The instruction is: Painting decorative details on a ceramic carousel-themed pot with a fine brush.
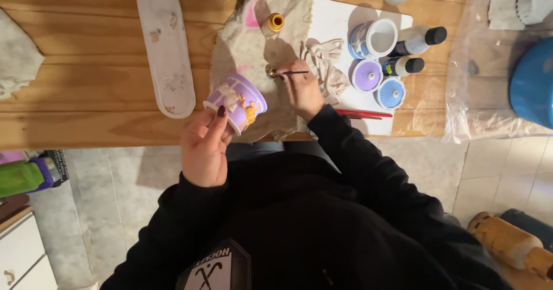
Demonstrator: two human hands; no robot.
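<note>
**Purple cup in one hand, brush in the other**

Nearest the camera, the left hand (204,146) is curled around a small purple cup (237,102) with white and gold relief, gripping it from below and tilting it above the near edge of the wooden table (86,88). Just beyond, the right hand (304,88) is closed on a thin paintbrush (295,72), whose tip rests at a small gold paint cap (271,73) on a stained cloth (247,48). To the right lie a red pencil (363,114), three open paint pots (368,74) and two black-capped bottles (415,51) on a white board (337,22). Farther left sits a long white oval tray (166,48); a gold bottle (275,22) stands on the cloth's far part.
</note>
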